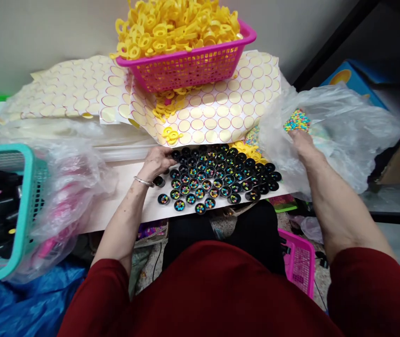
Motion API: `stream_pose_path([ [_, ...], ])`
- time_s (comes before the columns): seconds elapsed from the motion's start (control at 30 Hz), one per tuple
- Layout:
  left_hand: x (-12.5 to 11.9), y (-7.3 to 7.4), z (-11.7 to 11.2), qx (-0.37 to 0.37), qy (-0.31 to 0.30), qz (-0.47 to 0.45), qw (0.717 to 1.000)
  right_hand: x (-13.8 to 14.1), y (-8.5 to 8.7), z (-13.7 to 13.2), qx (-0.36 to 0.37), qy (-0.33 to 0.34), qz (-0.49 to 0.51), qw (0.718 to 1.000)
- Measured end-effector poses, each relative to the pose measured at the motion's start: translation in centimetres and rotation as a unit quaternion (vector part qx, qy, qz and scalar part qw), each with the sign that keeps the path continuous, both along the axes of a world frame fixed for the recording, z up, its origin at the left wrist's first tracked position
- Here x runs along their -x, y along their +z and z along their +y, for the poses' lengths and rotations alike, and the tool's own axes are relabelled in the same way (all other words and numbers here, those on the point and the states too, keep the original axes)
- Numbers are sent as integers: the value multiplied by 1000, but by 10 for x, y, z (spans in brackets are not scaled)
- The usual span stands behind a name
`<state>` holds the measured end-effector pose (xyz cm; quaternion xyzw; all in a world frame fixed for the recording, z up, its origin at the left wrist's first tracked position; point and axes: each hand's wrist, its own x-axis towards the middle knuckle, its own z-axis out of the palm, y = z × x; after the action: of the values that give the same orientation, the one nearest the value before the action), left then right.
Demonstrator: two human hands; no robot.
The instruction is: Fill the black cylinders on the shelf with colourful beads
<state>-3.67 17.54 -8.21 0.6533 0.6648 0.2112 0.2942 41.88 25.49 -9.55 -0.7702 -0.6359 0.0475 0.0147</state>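
My left hand is at the left edge of a dense group of small round black cups. Its fingers are bent together, with a black cup at the fingertips. Many of the cups hold small multicoloured beads; several at the right edge look dark inside. My right hand reaches into the mouth of a clear plastic bag. It touches a mound of multicoloured beads, where its fingers are hidden. Two dark cups stand apart, just below my left hand.
A pink basket heaped with yellow ring-shaped plastic pieces stands at the back on circle-printed sheets. More yellow pieces lie behind the cups. At left are a teal basket of black parts and a bag of pink pieces.
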Motion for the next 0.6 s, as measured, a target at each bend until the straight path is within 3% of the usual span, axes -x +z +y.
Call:
stream_pose_path([
  [0.1,-12,6,2,-15,3,135,991,3,-4,1,-72,-50,211,973],
  [0.2,-18,8,1,-49,-4,177,983,4,-3,-6,-194,-120,411,883],
  [0.23,-18,7,0,-55,-2,176,983,4,-2,-9,-219,-134,434,864],
  [0.37,-9,-2,0,-65,19,145,987,0,2,-19,-260,-138,458,839],
  [0.47,-2,-5,-4,-102,52,90,989,-3,4,-25,-295,-117,518,794],
  [0.6,-10,10,-27,-153,52,-32,986,9,17,-36,-330,-75,579,742],
])
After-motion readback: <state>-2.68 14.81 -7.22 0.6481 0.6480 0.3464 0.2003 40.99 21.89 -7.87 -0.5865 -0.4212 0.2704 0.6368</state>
